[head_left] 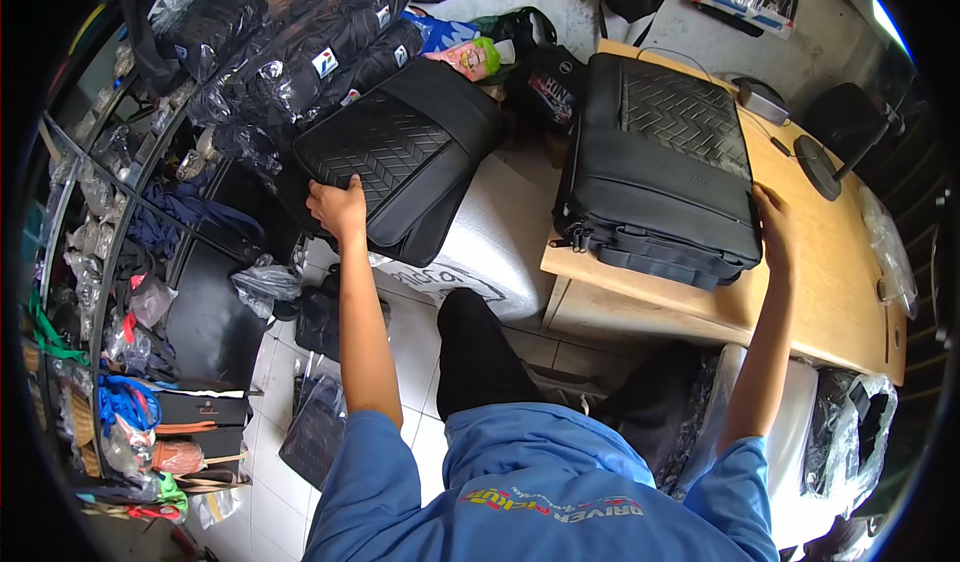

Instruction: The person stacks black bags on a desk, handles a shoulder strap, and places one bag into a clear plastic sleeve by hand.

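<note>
My left hand [338, 208] is closed on the near left edge of a flat black bag [385, 162], thumb on top and fingers partly hidden. This bag has a grooved chevron panel and lies tilted over a large silver-grey wrapped bundle [500, 232], with another black layer showing under it. On the wooden desk [820, 292] lies a thicker black backpack [660, 177], its chevron panel facing up and zipper pulls at its near left corner. My right hand [773, 224] grips the backpack's right side, its fingertips partly out of sight.
Plastic-wrapped black bags [300, 62] are piled at the far left. Metal shelving [140, 177] crowded with small goods runs along the left. A dark monitor stand [820, 167] and a small grey device [762, 102] stand on the desk. Plastic-wrapped items [850, 432] sit at my right.
</note>
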Tool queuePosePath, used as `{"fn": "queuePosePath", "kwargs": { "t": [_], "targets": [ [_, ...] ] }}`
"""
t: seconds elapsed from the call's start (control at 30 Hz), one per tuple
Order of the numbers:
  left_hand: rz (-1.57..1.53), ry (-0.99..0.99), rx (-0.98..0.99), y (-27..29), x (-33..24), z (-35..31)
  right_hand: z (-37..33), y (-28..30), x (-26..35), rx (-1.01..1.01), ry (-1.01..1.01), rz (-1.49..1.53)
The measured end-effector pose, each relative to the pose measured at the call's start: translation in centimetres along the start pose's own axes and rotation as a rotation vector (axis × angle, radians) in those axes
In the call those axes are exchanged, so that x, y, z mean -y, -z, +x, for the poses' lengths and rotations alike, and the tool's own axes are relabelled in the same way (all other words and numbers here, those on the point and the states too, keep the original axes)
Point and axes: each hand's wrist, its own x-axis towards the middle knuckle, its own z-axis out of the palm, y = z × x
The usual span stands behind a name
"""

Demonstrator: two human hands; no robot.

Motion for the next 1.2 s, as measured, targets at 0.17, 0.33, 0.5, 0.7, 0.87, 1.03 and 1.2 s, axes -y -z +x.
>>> {"fn": "queuePosePath", "kwargs": {
  "t": [0.17, 0.33, 0.5, 0.7, 0.87, 1.03, 1.2],
  "targets": [
    [-0.018, 0.000, 0.048, -0.6, 1.7, 2.7, 0.5, -0.4, -1.4, 0.043, -0.034, 0.071],
    [-0.116, -0.014, 0.137, -1.6, 2.3, 4.3, 0.1, -0.2, -0.8, 0.051, -0.040, 0.111],
    [-0.757, 0.021, 0.294, -2.0, 3.2, 4.5, 0.1, 0.0, -0.7, 0.111, -0.034, 0.159],
    [-1.160, 0.029, 0.385, -0.4, 0.5, 3.0, -0.1, 0.0, -0.8, 0.136, -0.031, 0.202],
    [-1.275, -0.117, 0.410, 1.4, -2.3, 1.9, -0.3, 0.4, -0.6, 0.150, -0.070, 0.193],
    [-1.158, -0.433, 0.462, 6.7, -7.1, 1.9, -0.1, 0.1, 0.8, 0.017, -0.117, 0.069],
    [-0.753, -0.909, 0.140, 15.8, -14.1, 2.8, 2.3, -1.3, 6.4, -0.315, 0.537, -0.433]
  ]
}}
